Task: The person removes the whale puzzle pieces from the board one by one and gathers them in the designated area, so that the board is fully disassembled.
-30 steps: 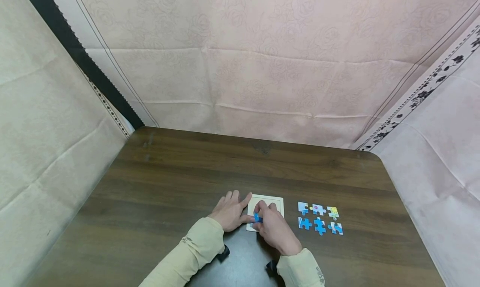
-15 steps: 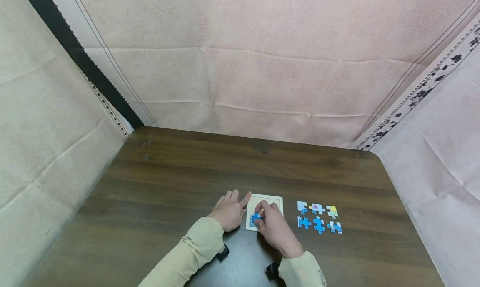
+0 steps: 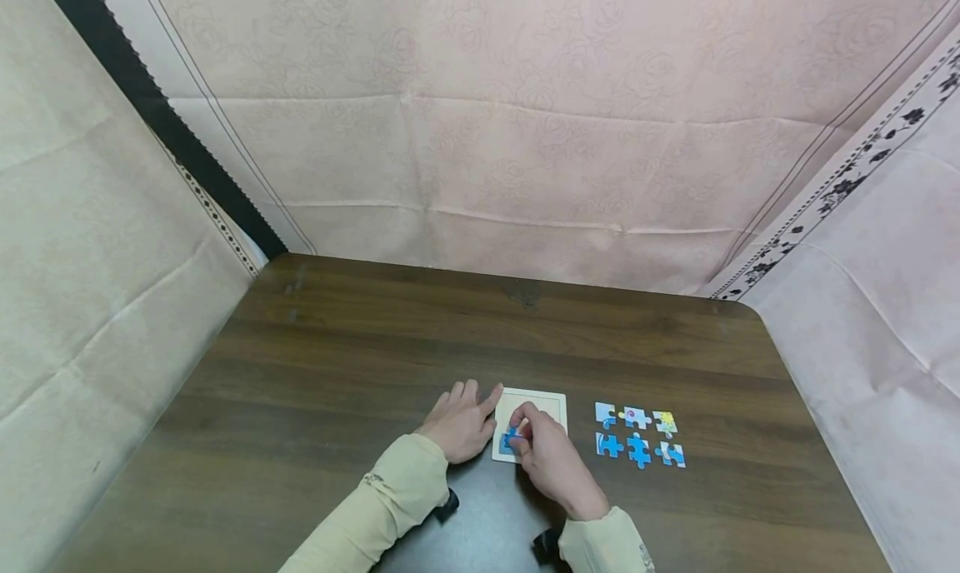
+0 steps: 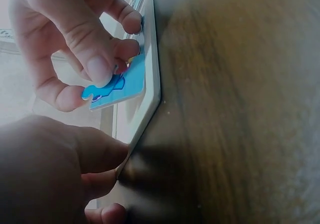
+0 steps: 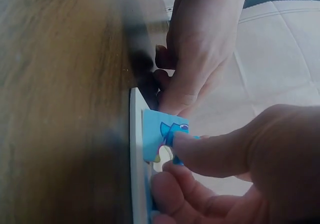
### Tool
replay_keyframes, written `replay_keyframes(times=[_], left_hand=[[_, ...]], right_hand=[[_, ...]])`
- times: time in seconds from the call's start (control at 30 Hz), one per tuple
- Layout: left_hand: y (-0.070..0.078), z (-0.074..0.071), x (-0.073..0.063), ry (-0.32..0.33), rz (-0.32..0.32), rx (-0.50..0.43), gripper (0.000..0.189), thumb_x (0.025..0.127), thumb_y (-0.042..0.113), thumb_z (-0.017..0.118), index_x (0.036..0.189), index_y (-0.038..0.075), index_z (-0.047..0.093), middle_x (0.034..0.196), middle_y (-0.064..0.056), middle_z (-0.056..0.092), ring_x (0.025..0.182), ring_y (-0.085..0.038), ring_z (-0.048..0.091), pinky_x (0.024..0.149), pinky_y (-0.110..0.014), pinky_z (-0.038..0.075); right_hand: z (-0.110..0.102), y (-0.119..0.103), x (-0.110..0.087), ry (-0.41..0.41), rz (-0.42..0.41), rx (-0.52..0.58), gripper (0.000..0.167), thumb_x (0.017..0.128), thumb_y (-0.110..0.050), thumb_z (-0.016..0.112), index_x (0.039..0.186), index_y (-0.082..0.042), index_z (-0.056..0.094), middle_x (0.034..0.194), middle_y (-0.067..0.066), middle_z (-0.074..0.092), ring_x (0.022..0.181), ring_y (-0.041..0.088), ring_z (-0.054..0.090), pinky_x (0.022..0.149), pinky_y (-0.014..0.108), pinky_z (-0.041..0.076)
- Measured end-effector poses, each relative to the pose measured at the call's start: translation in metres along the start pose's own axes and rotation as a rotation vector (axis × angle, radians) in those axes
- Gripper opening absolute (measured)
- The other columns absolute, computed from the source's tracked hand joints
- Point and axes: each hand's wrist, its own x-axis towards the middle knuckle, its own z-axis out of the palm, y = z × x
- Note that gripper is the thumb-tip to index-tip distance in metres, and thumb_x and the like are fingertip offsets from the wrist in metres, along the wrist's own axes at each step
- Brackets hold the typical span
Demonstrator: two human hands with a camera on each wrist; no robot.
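Observation:
My left hand [image 3: 457, 427] rests at the left edge of a pale, shallow puzzle tray [image 3: 551, 398], with straight fingers touching its rim. Over the tray's near left part is my right hand [image 3: 551, 456], which pinches a blue jigsaw piece [image 4: 90, 91] between thumb and fingers. A light blue corner piece [image 5: 152, 134] with a printed picture lies directly beneath, at the tray's corner. Fingers cover much of both pieces, and I cannot tell whether they interlock.
Several loose jigsaw pieces [image 3: 638, 450] lie in two rows on the brown wooden table [image 3: 360, 340], right of the tray. Pale patterned cloth [image 3: 480, 165] hangs behind the table and at both sides.
My left thumb has drawn back from the tray's inside to its edge. The right hand has shifted slightly at the near left corner, still pinching the blue piece.

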Motion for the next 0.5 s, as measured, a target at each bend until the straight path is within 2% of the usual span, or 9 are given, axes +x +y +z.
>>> replay_keyframes(times=[0.5], left_hand=[[0.0000,-0.0007,-0.0004,0.006,0.012,0.020,0.056,0.099,0.041,0.050,0.150,0.021,0.040,0.101,-0.005,0.043,0.091,-0.020,0.040,0.074,-0.030,0.035]], right_hand=[[0.0001,-0.0010,-0.0052,0.009,0.026,0.084,0.014,0.094,-0.002,0.061,0.100,-0.013,0.056,0.077,-0.001,0.055,0.067,0.015,0.050,0.062,0.028,0.043]])
